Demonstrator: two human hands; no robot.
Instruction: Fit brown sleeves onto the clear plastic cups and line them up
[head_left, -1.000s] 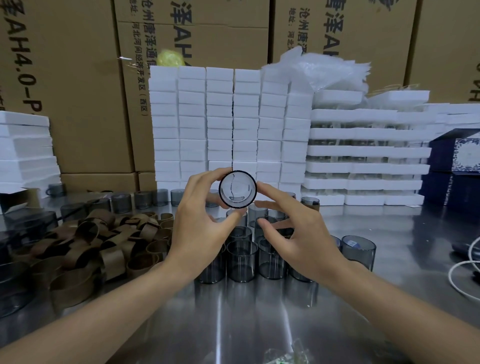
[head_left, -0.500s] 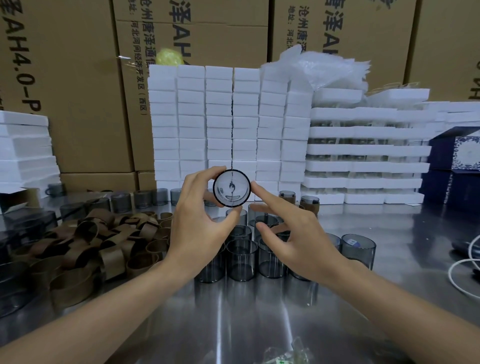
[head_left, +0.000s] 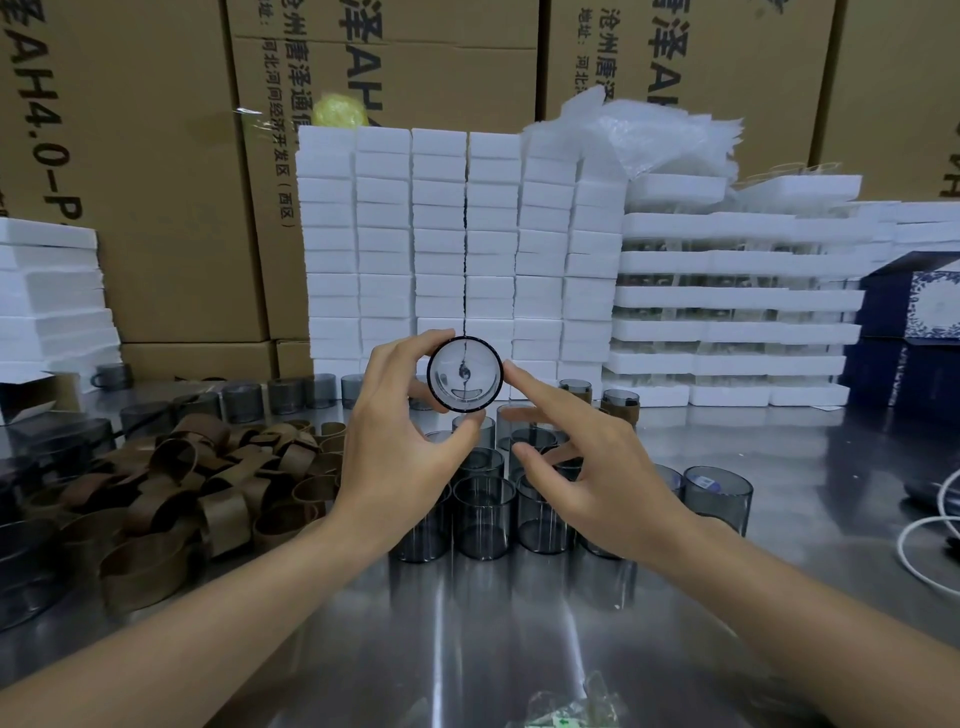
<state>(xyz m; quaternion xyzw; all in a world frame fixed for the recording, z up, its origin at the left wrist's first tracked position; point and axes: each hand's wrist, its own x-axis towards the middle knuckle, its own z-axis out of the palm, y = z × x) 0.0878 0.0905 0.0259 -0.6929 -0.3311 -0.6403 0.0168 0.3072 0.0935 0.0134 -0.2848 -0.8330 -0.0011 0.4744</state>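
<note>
Stainless steel table (head_left: 467, 634), reflective, fills the lower half of the frame. Behind it: brown cartons (head_left: 156, 156) with printed lettering across the top, and stacked white foam blocks (head_left: 441, 234) at centre.

Left of centre: loose pile of brown sleeves (head_left: 171, 483) lying on the table, tangled, none on a cup. Centre: cluster of clear grey-tinted cups (head_left: 483, 514) standing upright and close together, bare, partly hidden by both hands. One more bare cup (head_left: 717, 493) stands apart at right. Two sleeved cups (head_left: 621, 408) stand further back, right of centre, near the foam.

Left hand (head_left: 400, 457): raised above the cluster, gripping a single held cup (head_left: 464, 375), fingers curled over the top, thumb under the bottom edge. The cup is turned end-on to the viewer, with no sleeve visible on it; which end faces out I cannot tell.

Right hand (head_left: 597, 483): not gripping. Fingers spread and relaxed, index fingertip touching the right edge of the held cup.

White cable (head_left: 919, 540) loops at the far right edge.
</note>
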